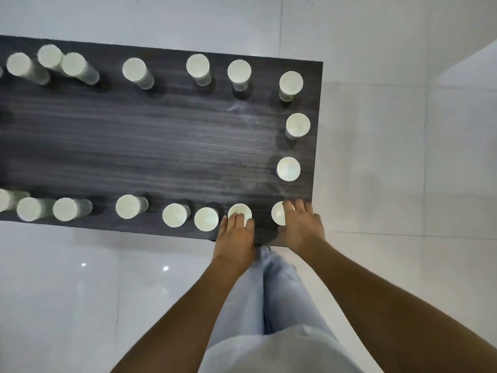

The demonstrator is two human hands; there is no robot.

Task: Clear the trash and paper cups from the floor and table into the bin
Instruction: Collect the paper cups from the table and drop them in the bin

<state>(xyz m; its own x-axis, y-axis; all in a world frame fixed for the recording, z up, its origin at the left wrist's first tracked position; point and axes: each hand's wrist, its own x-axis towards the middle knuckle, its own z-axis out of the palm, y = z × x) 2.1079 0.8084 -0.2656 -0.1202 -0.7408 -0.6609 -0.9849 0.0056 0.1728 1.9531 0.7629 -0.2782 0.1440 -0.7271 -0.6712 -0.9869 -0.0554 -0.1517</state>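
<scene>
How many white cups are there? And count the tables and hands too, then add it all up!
White paper cups: 17 (one at the near left edge is cut off by the picture)
Dark table: 1
Hands: 2, the left hand and the right hand
Total: 20

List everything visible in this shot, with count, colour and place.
paper cups: at least twenty, white, upright along the table's far, near and right edges; more cut off at the left
table: one, dark grey wood grain, centre and left
floor: pale glossy tiles, all around the table
trousers: light blue, below the table's near edge
left hand: on a near-edge cup
right hand: on the near right corner cup
</scene>
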